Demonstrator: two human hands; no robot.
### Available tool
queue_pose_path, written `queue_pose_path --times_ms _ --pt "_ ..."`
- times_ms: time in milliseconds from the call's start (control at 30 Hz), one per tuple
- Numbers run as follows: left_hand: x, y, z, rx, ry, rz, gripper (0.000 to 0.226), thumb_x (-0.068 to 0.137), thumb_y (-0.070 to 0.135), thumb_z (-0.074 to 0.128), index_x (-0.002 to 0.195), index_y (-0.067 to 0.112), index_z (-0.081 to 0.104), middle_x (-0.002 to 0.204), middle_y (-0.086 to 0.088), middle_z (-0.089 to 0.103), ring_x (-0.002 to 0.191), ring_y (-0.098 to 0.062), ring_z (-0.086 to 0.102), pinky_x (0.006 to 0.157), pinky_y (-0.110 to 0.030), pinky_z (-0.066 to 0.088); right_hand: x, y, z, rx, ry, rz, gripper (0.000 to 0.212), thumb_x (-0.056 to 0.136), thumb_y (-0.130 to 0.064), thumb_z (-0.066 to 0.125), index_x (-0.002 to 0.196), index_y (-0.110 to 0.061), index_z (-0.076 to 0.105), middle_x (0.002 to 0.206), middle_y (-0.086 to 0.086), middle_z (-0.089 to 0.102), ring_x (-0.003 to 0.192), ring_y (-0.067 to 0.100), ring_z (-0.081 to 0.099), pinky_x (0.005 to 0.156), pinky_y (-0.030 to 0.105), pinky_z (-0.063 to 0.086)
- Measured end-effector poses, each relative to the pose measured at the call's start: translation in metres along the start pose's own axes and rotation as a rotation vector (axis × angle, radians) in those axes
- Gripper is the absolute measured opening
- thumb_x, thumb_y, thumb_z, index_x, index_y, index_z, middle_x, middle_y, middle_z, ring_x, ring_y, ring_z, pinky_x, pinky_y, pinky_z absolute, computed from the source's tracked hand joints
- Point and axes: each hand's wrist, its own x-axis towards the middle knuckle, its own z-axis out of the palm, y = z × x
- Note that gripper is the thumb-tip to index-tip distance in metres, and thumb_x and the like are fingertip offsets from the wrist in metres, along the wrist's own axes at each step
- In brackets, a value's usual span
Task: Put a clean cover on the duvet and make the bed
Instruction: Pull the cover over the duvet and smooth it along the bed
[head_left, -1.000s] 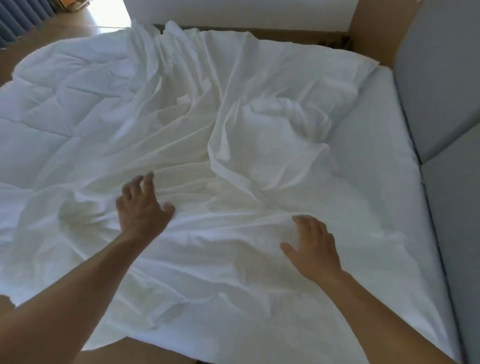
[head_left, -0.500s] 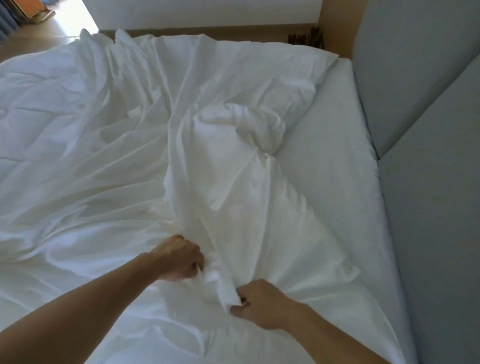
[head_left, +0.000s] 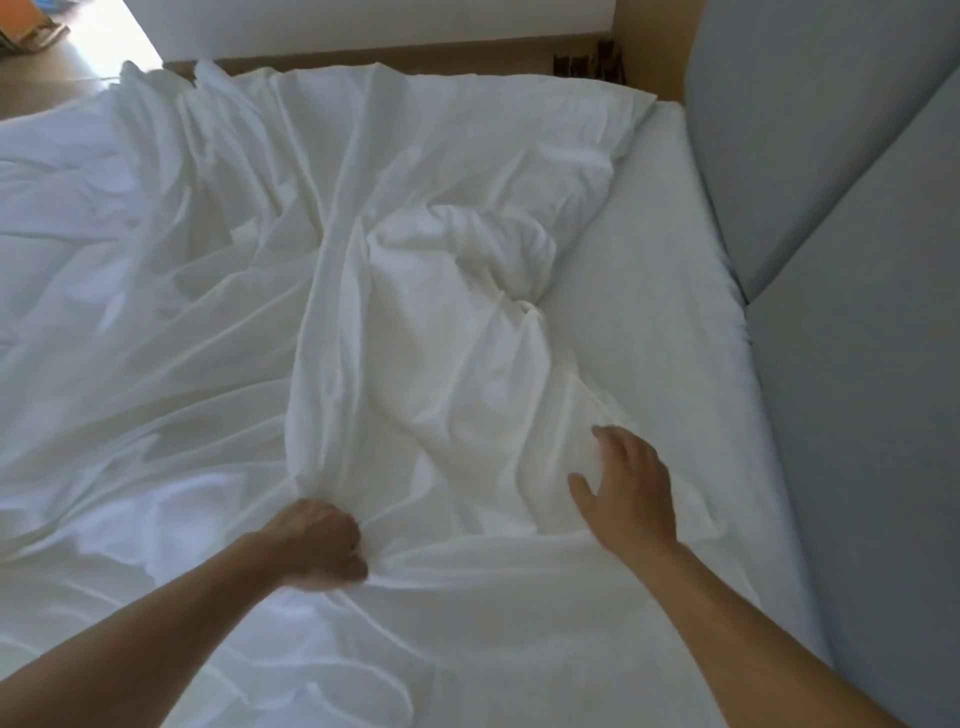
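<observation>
Fingers of the left hand are curled tight into a fist and grip a gathered fold of the white cover at the near middle of the bed; creases fan out from the grip toward the far side. Fingers of the right hand are straight and slightly spread, thumb out to the left, and hold nothing (whether the palm touches the cloth or hovers just above it cannot be told). This hand lies to the right of the left one, near the cover's right edge. Cover lies crumpled over most of the bed, bunched into a twisted mass at the centre, with long folds running to the far edge. Along the right side a smooth white strip of the bed is left bare beside the cover. Grey padded headboard, in two panels, stands against that strip at right. Sunlit wooden floor shows at far left, beyond the bed.
</observation>
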Motion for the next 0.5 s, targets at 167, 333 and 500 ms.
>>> queue_pose_path --times_ms 167,333,500 --pt "0.033 0.03 -0.033 -0.015 0.356 0.071 0.046 0.083 0.058 0.049 0.113 0.026 0.063 0.114 0.001 0.065 0.108 -0.022 0.058 0.092 -0.034 0.041 0.038 0.042 -0.007 -0.136 -0.329 0.335 0.112 0.076 -0.073 0.062 0.156 -0.016 0.009 0.158 0.011 0.029 0.145 0.029 0.029 0.115 0.051 0.023" --pt "0.056 0.067 -0.028 0.048 0.338 0.026 0.082 0.084 0.065 0.049 0.153 0.032 0.021 0.16 -0.006 0.017 0.15 -0.028 0.011 0.113 -0.063 0.007 0.031 0.058 0.001 0.147 -0.542 0.438 0.102 0.07 -0.065 0.076 0.147 -0.011 0.037 0.141 0.01 0.054 0.123 0.029 0.056 0.093 0.035 0.044" --pt "0.062 0.074 -0.019 -0.052 -0.036 -0.014 0.088 0.077 0.071 0.06 0.148 0.031 0.028 0.145 -0.002 0.043 0.135 -0.026 0.045 0.11 -0.064 0.022 0.023 0.04 -0.052 0.765 -0.598 0.465 0.051 0.073 -0.014 0.086 0.12 -0.007 0.067 0.102 0.002 0.075 0.091 0.02 0.073 0.081 0.034 0.058"
